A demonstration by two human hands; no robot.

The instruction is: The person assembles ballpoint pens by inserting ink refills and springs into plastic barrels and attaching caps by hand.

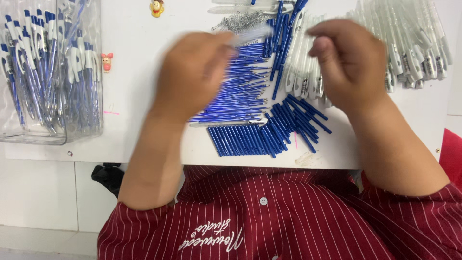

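Note:
My left hand point(192, 72) is blurred with motion and grips a clear pen barrel point(252, 33) that sticks out to the right above the table. My right hand point(349, 60) hovers at the upper right with fingers curled; whether it holds anything I cannot tell. Under the hands lie a fan of thin blue refills point(240, 91), a row of short blue pen caps point(240, 139) and more caps point(301, 118) near the front edge. White pen barrels point(303, 77) lie between the hands.
A clear plastic box point(48, 72) of finished blue-and-white pens stands at the left on the white table point(130, 139). More white pen barrels point(414, 43) pile at the upper right. Small metal springs point(240, 20) lie at the top. Two small cartoon stickers point(107, 61) sit on the table.

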